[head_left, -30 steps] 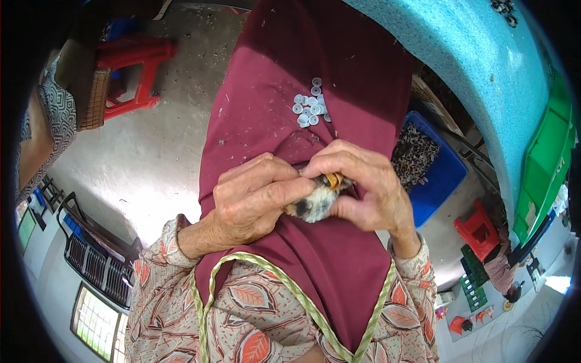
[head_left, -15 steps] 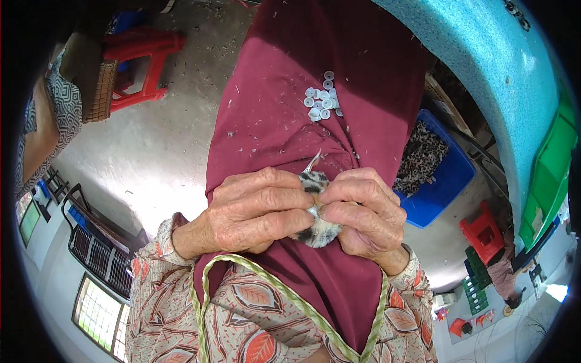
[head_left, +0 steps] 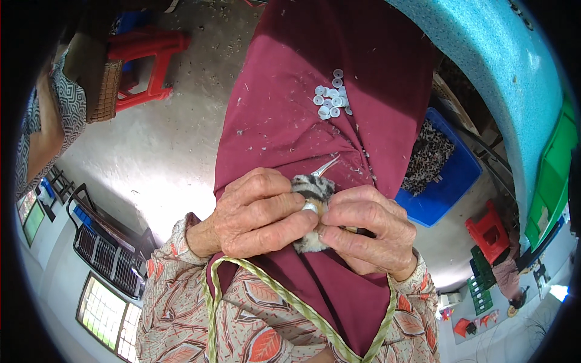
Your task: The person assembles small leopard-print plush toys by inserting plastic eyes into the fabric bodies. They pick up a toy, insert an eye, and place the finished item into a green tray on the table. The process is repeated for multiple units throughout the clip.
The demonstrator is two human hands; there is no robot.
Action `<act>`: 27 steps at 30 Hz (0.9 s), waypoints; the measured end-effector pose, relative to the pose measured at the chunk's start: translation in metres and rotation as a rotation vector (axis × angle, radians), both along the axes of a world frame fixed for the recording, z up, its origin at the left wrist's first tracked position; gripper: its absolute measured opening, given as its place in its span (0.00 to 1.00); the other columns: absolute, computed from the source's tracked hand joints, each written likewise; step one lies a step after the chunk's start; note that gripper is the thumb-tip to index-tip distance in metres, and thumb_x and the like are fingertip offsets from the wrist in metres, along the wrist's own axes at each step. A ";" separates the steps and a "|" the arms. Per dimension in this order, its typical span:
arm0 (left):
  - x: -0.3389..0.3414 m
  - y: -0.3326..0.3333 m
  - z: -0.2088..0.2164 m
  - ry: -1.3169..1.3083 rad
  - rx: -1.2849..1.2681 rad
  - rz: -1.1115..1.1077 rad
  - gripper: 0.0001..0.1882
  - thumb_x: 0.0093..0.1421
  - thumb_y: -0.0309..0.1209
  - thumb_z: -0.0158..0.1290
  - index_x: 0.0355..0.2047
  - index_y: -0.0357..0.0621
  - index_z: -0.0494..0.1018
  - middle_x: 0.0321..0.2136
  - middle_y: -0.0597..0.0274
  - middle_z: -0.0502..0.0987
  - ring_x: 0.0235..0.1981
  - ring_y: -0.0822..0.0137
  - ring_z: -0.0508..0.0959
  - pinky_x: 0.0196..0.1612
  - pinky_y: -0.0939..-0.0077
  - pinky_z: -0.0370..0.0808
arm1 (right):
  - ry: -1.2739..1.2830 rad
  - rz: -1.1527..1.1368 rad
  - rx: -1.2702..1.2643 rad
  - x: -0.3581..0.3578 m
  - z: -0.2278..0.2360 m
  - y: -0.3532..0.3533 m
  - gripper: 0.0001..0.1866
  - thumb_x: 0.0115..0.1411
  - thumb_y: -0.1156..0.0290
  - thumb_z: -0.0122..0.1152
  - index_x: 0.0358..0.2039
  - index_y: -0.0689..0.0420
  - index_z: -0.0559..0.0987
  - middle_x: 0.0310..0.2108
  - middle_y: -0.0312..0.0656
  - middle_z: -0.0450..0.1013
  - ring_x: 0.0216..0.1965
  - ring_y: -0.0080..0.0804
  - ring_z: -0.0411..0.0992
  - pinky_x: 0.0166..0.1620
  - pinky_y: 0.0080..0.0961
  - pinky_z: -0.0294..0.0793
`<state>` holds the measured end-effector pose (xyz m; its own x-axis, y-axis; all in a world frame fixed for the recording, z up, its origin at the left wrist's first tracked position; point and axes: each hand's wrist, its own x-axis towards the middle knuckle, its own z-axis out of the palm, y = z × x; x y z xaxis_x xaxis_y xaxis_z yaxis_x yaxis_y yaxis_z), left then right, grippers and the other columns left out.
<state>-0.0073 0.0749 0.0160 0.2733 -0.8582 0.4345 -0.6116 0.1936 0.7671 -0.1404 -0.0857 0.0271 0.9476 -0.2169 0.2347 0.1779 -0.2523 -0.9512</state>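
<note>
Over my lap, my left hand (head_left: 260,212) and my right hand (head_left: 372,227) pinch a small furry plush piece (head_left: 311,243) from both sides. It is black, white and grey, with a tan patch in the middle. A small white round part (head_left: 310,207) shows on it beside my left fingertips. From its far end a thin pointed tip (head_left: 327,166), pale with some red, sticks out toward the upper right; its kind is unclear. Something dark and yellowish shows under my right fingers. Beyond my hands, several white plastic discs (head_left: 331,97) lie on the maroon apron (head_left: 266,121).
At right, a blue tub (head_left: 454,187) holds black-and-white furry pieces. A curved light-blue surface (head_left: 484,54) and a green tray (head_left: 548,175) rise farther right. Red stools (head_left: 158,69) (head_left: 488,233) stand on both sides. Another person's arm (head_left: 49,124) shows at far left.
The plush piece has turned a little in my hands, and its pointed tip leans farther right. The small white round part shows more plainly. The whole view has shifted slightly.
</note>
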 end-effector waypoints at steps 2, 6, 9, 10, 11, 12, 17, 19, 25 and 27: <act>-0.001 0.005 -0.001 -0.014 0.007 0.018 0.16 0.38 0.26 0.59 0.31 0.37 0.75 0.31 0.57 0.74 0.32 0.59 0.74 0.28 0.68 0.76 | -0.021 0.019 -0.023 0.003 0.001 0.001 0.12 0.35 0.82 0.70 0.25 0.60 0.80 0.28 0.41 0.73 0.29 0.37 0.74 0.28 0.26 0.77; 0.000 0.007 -0.003 -0.026 -0.039 0.023 0.16 0.36 0.25 0.59 0.30 0.37 0.75 0.33 0.56 0.74 0.33 0.58 0.75 0.29 0.67 0.77 | -0.036 0.062 -0.068 0.004 0.003 0.000 0.12 0.34 0.82 0.70 0.24 0.60 0.81 0.28 0.40 0.74 0.28 0.36 0.73 0.27 0.24 0.76; 0.001 0.009 -0.002 -0.006 -0.050 0.026 0.15 0.36 0.25 0.59 0.28 0.36 0.75 0.33 0.55 0.74 0.34 0.57 0.75 0.32 0.66 0.78 | -0.031 0.058 -0.098 0.005 0.005 0.000 0.12 0.33 0.81 0.70 0.24 0.59 0.80 0.28 0.39 0.74 0.28 0.35 0.73 0.27 0.23 0.75; 0.000 0.008 -0.005 0.015 -0.073 0.025 0.15 0.35 0.25 0.59 0.28 0.36 0.75 0.33 0.55 0.74 0.34 0.57 0.76 0.32 0.66 0.79 | -0.024 0.059 -0.104 0.006 0.006 0.000 0.12 0.33 0.81 0.70 0.24 0.59 0.80 0.28 0.39 0.74 0.28 0.35 0.73 0.27 0.23 0.75; 0.000 0.008 -0.006 0.037 -0.095 0.024 0.15 0.35 0.25 0.59 0.28 0.36 0.75 0.32 0.55 0.74 0.34 0.57 0.76 0.33 0.65 0.79 | -0.016 0.060 -0.110 0.007 0.007 0.000 0.12 0.34 0.81 0.70 0.24 0.59 0.80 0.28 0.39 0.74 0.28 0.35 0.73 0.27 0.23 0.75; 0.001 0.008 -0.006 0.050 -0.084 0.015 0.15 0.35 0.25 0.60 0.28 0.36 0.75 0.32 0.55 0.73 0.35 0.57 0.76 0.33 0.65 0.79 | -0.009 0.061 -0.115 0.008 0.007 0.000 0.12 0.34 0.81 0.70 0.24 0.59 0.80 0.28 0.38 0.74 0.28 0.35 0.73 0.27 0.23 0.75; 0.002 0.008 -0.003 0.118 -0.031 0.000 0.17 0.33 0.25 0.60 0.29 0.37 0.76 0.31 0.56 0.73 0.35 0.57 0.76 0.34 0.66 0.79 | -0.087 0.025 -0.100 0.011 0.003 0.003 0.14 0.29 0.78 0.63 0.23 0.64 0.78 0.28 0.42 0.71 0.27 0.36 0.72 0.26 0.23 0.75; 0.004 0.010 0.001 0.066 0.032 -0.006 0.17 0.34 0.25 0.60 0.29 0.38 0.76 0.31 0.57 0.73 0.35 0.57 0.76 0.34 0.66 0.79 | -0.129 0.016 -0.096 0.012 0.001 0.005 0.16 0.26 0.77 0.59 0.23 0.66 0.77 0.27 0.44 0.70 0.27 0.36 0.72 0.25 0.23 0.74; -0.006 0.011 -0.010 -0.087 -0.096 0.136 0.15 0.34 0.26 0.60 0.28 0.40 0.77 0.32 0.59 0.73 0.40 0.55 0.73 0.33 0.69 0.78 | -0.116 0.030 -0.129 0.012 0.003 0.006 0.15 0.27 0.75 0.59 0.23 0.64 0.77 0.27 0.42 0.71 0.28 0.35 0.72 0.26 0.24 0.75; -0.004 0.011 -0.014 -0.089 -0.133 0.130 0.14 0.36 0.27 0.60 0.27 0.39 0.77 0.34 0.60 0.75 0.44 0.53 0.71 0.33 0.68 0.78 | -0.108 0.025 -0.152 0.012 0.004 0.007 0.15 0.27 0.75 0.58 0.22 0.63 0.77 0.27 0.41 0.71 0.28 0.34 0.72 0.26 0.24 0.76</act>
<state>-0.0112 0.0855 0.0020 0.3337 -0.7517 0.5689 -0.7024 0.2042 0.6819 -0.1288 -0.0787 0.0310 0.9198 -0.1476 0.3635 0.2848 -0.3859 -0.8775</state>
